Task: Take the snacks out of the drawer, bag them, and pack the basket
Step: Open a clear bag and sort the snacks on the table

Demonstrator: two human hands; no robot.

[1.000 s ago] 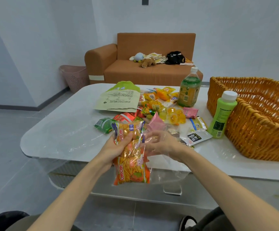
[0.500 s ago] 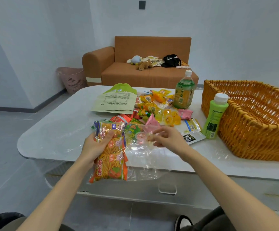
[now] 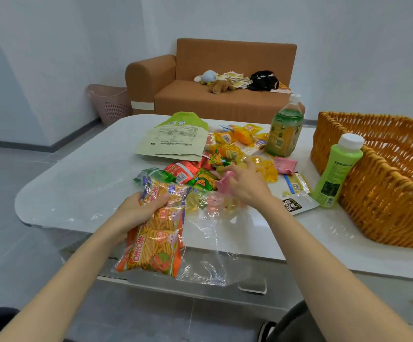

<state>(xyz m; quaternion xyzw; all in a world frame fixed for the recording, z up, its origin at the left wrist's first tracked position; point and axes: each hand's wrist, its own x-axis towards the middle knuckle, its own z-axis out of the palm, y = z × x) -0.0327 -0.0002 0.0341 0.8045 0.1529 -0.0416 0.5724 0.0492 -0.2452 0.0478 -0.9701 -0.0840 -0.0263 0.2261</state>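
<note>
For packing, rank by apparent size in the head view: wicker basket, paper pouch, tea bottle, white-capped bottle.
1. wicker basket.
2. paper pouch.
3. tea bottle and white-capped bottle look alike; the latter stands nearer, so unranked.

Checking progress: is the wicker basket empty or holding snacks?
Empty where visible: the wicker basket shows only bare weave inside; its right end is cropped.
</note>
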